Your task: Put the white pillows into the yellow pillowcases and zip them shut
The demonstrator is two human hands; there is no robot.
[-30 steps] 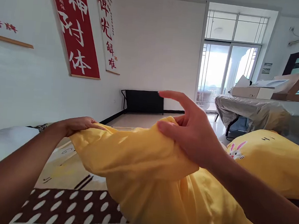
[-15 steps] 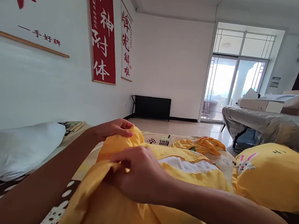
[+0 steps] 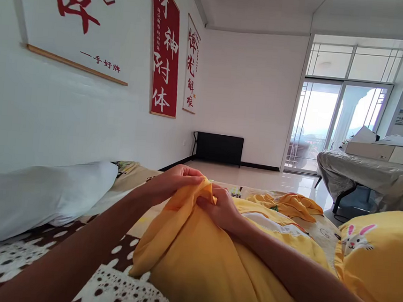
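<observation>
A yellow pillowcase [image 3: 212, 265] is spread in front of me, its near part lifted and gathered between my hands. My left hand [image 3: 181, 180] pinches the raised edge at the top. Close beside it, my right hand [image 3: 223, 207] grips the same gathered fabric, thumb toward me and fingers partly hidden behind the cloth. White material [image 3: 274, 223] shows through a gap in the yellow fabric beyond my right wrist. To the left lies a bare white pillow [image 3: 53, 194].
A yellow pillow with a rabbit [image 3: 378, 260] lies at right, and a crumpled yellow cloth [image 3: 292, 205] at the far side. Beneath is a brown-and-white patterned blanket [image 3: 115, 284]. A plastic-covered table with boxes [image 3: 372, 173] stands beyond, near a glass door [image 3: 318, 109].
My right hand has moved forward, up beside my left hand, bringing the pillowcase edge together into a bunch. The view has turned slightly left.
</observation>
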